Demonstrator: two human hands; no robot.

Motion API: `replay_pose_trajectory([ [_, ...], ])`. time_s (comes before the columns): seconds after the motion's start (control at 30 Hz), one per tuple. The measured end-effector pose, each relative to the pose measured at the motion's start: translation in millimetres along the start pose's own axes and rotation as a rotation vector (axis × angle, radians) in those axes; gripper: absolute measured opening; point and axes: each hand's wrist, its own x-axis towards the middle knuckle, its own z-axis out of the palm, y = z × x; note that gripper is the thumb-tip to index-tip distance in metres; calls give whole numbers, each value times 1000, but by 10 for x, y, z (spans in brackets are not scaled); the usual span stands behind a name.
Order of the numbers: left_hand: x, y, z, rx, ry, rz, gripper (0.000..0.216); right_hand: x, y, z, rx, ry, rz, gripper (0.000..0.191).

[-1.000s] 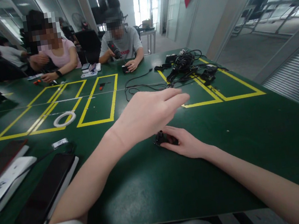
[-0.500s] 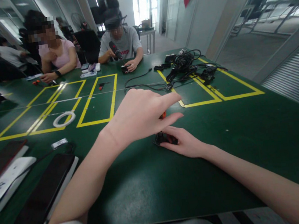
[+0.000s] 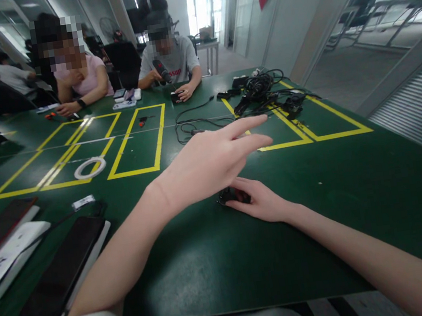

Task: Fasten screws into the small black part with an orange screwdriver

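My right hand (image 3: 263, 203) rests on the green table (image 3: 358, 200), its fingers closed on a small black part (image 3: 227, 195) that it pins to the surface. Just above it hovers my left hand (image 3: 204, 166), crossing over from the left. The index and middle fingers point right. The thumb and the other fingers are hidden under the palm. An orange-handled tool that showed beneath this hand a moment ago is out of sight, and the hand stays over the same spot.
A tangle of black cables (image 3: 264, 93) lies at the far right inside yellow tape boxes. A white ring (image 3: 90, 167) sits in a box on the left. Dark flat devices (image 3: 62, 273) and a white one (image 3: 8, 254) lie near left. Two people (image 3: 169, 59) sit across the table.
My left fingers curled into a pinch half a second ago, showing an orange bit beneath them, and have stretched out again. My right hand and the black part have stayed put.
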Motion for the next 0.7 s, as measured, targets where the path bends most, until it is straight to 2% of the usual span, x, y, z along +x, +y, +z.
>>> replay_pose_trajectory([
  [0.13,2,4,-43,36,-17,-34,30,-4,15,9,7,-3,6,17],
  [0.27,13,35,-75,48,-51,-16,34,-17,42,39,27,26,1,14],
  [0.43,19,38,-19,106,11,5,43,-10,22,27,34,19,10,13],
  [0.57,0,17,1,149,39,4,37,3,-2,1,19,6,-1,16],
  [0.7,-5,19,-36,134,-11,-44,34,-8,21,17,11,7,0,14],
])
